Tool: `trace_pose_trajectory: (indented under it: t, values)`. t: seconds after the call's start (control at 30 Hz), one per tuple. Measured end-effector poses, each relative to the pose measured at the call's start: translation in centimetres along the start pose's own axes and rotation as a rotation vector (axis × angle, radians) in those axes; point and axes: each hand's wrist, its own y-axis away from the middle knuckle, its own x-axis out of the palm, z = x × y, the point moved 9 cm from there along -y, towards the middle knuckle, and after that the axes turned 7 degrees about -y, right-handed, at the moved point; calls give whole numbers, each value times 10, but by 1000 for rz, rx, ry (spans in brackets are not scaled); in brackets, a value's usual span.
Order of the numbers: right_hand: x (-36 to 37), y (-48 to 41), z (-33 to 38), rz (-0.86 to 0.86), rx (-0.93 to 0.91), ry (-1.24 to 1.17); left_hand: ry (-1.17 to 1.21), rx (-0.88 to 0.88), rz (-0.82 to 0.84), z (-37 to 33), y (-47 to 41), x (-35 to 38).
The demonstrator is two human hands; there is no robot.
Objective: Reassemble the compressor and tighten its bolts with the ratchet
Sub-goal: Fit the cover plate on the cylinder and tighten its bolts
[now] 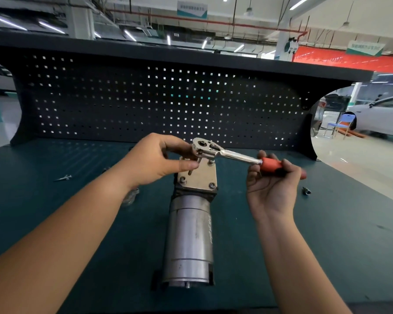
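Two hands hold the ratchet (234, 155) above the grey cylindrical compressor (188, 234) lying lengthwise mid-bench, left hand (159, 162) pinching the ratchet's head over the bolted end plate (202, 177), right hand (272, 184) curled round the orange handle (271, 164), with green benchtop (338, 223) open either side and pegboard (145, 98) close behind.

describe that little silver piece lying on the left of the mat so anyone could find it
On the green mat below the black pegboard, look left of the grey compressor, past the left hand. The silver piece lies flat there, thin and pointed, unlike the stubby dark socket far right.
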Motion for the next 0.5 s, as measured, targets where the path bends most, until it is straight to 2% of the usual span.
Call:
trace_pose_trajectory:
  t: [0.2,0.5]
  values:
    - [-13,2,-16,-44,33,-20,-125,-38,-60,27,18,-2]
    - [-17,-6,-16,-79,38,-46,-207,-30,-40,34,27,1]
